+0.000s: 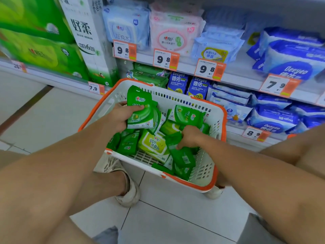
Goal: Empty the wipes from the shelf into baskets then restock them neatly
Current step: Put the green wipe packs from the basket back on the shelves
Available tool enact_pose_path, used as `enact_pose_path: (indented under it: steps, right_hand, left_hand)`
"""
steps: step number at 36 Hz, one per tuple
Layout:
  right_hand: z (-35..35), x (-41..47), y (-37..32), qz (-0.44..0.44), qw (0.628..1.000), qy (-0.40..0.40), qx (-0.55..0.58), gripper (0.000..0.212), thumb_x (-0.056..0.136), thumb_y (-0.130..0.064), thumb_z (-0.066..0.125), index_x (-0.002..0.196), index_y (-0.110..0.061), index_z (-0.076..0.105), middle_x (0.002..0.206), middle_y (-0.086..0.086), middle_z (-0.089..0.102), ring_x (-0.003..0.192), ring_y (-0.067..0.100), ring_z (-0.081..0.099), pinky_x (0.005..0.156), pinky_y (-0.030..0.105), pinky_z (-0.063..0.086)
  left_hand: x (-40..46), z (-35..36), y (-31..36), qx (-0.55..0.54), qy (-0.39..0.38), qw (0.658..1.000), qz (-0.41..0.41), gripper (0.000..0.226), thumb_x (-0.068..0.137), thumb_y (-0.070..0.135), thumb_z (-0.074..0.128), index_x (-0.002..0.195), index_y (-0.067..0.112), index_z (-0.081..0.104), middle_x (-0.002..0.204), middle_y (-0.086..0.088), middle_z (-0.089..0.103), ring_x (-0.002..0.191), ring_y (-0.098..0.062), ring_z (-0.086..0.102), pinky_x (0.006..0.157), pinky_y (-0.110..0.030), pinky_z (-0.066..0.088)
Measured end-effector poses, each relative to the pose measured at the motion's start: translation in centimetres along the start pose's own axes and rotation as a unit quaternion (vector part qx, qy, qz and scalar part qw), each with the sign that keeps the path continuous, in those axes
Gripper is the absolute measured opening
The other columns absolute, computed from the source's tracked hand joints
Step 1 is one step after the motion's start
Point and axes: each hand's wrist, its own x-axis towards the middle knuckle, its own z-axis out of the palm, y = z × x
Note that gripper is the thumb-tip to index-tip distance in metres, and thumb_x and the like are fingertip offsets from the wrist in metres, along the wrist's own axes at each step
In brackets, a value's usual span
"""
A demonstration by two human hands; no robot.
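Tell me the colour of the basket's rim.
Orange, on a white basket; the head view shows it clearly.

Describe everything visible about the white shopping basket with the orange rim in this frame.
The white slotted plastic shopping basket with an orange rim sits on the tiled floor before the shelves, tilted in view. Its walls and base are perforated. It holds a loose heap of small green wipe packs and a larger lime-green pack. The left hand grips several packs above it; the right hand grasps packs inside.

Green wipe packs [140,110], white orange-rimmed basket [204,170].
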Motion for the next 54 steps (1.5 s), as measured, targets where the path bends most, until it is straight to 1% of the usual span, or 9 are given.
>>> enact_pose_path:
  steps: [5, 10, 16, 27, 31, 36, 42, 49, 54]
  right_hand:
    - [-2.5, -3.3, -0.2, 0.029, 0.903, -0.041, 0.427, 0.061, 0.081, -0.016, 0.069, 0.136, -0.004, 0.046, 0.132, 0.01, 0.053, 0.122, 0.031, 0.054, 0.098, 0.044, 0.048]
    - [-5.2, -5.7, -2.3, -0.017, 0.679, -0.066, 0.731, 0.025, 0.083, -0.011, 0.053, 0.107, -0.008, 0.057, 0.105, 0.016, 0.065, 0.095, 0.032, 0.065, 0.087, 0.047, 0.056]
    - [-13.0, -10.3, -7.3, -0.127, 0.589, -0.031, 0.797, 0.022, 0.09, -0.029, 0.056, 0.085, -0.012, 0.069, 0.077, 0.01, 0.068, 0.065, 0.025, 0.067, 0.067, 0.036, 0.059]
    - [-25.1, -13.9, -12.1, -0.302, 0.786, 0.075, 0.534, 0.051, 0.08, 0.011, 0.068, 0.125, -0.01, 0.058, 0.099, 0.009, 0.075, 0.075, 0.019, 0.074, 0.06, 0.03, 0.059]
    - [-25.8, -12.7, -12.4, -0.281, 0.84, 0.295, 0.358, 0.075, 0.067, -0.019, 0.09, 0.13, -0.024, 0.048, 0.117, -0.009, 0.06, 0.092, -0.004, 0.062, 0.076, 0.015, 0.049]
    - [-27.3, -11.5, -13.6, -0.27, 0.792, 0.508, 0.205, 0.084, 0.051, -0.06, 0.078, 0.124, -0.026, 0.052, 0.114, -0.005, 0.062, 0.107, 0.02, 0.058, 0.091, 0.036, 0.051]
    - [-26.8, -10.4, -15.8, -0.279, 0.775, 0.498, 0.273, 0.083, 0.05, -0.072, 0.082, 0.117, -0.033, 0.052, 0.105, -0.012, 0.058, 0.107, 0.014, 0.045, 0.089, 0.036, 0.048]
    - [-28.1, -9.9, -15.8, -0.22, 0.834, 0.384, 0.329, 0.087, 0.042, -0.071, 0.085, 0.118, -0.041, 0.056, 0.114, -0.003, 0.048, 0.112, 0.01, 0.038, 0.09, 0.026, 0.039]
    - [-28.0, -10.5, -15.4, -0.27, 0.787, 0.235, 0.503, 0.055, 0.04, -0.032, 0.069, 0.092, -0.015, 0.068, 0.101, 0.022, 0.069, 0.099, 0.043, 0.067, 0.082, 0.064, 0.054]
  left_hand:
    - [-2.0, 0.8, 0.9, -0.026, -0.002, 1.0, 0.001, 0.064, 0.073, 0.009, 0.084, 0.131, 0.009, 0.056, 0.105, -0.017, 0.074, 0.083, -0.032, 0.075, 0.055, -0.045, 0.058]
    - [-4.5, 2.1, 2.5, -0.057, -0.035, 0.998, 0.006, 0.037, 0.085, 0.015, 0.074, 0.121, 0.013, 0.066, 0.109, -0.015, 0.073, 0.086, -0.029, 0.074, 0.062, -0.044, 0.06]
    - [-8.1, 4.0, 7.5, -0.135, -0.099, 0.983, 0.071, 0.033, 0.087, 0.009, 0.068, 0.12, 0.009, 0.066, 0.114, -0.015, 0.072, 0.099, -0.029, 0.071, 0.08, -0.048, 0.059]
    - [-11.2, 6.0, 19.4, -0.152, -0.175, 0.958, 0.168, 0.036, 0.093, -0.002, 0.054, 0.128, -0.002, 0.059, 0.119, -0.022, 0.067, 0.098, -0.031, 0.071, 0.077, -0.041, 0.061]
    - [-9.8, 7.5, 20.9, -0.148, -0.152, 0.96, 0.181, 0.034, 0.089, -0.002, 0.062, 0.123, -0.002, 0.063, 0.113, -0.021, 0.07, 0.091, -0.03, 0.073, 0.066, -0.037, 0.062]
    - [-7.8, 7.5, 23.2, -0.158, -0.091, 0.96, 0.215, 0.038, 0.083, 0.005, 0.072, 0.12, 0.0, 0.066, 0.11, -0.02, 0.072, 0.08, -0.026, 0.075, 0.062, -0.035, 0.061]
    - [-7.6, 8.8, 22.1, -0.167, -0.184, 0.947, 0.203, 0.048, 0.092, 0.047, 0.057, 0.13, 0.019, 0.062, 0.123, -0.012, 0.068, 0.114, -0.029, 0.066, 0.106, -0.049, 0.046]
    - [-9.0, 9.9, 22.2, -0.208, -0.196, 0.94, 0.185, 0.039, 0.095, 0.03, 0.049, 0.127, 0.012, 0.063, 0.115, -0.014, 0.071, 0.101, -0.029, 0.071, 0.091, -0.043, 0.055]
    - [-9.1, 9.0, 21.7, -0.195, -0.205, 0.945, 0.163, 0.036, 0.09, 0.008, 0.05, 0.124, 0.004, 0.058, 0.1, -0.022, 0.072, 0.071, -0.031, 0.072, 0.056, -0.039, 0.058]
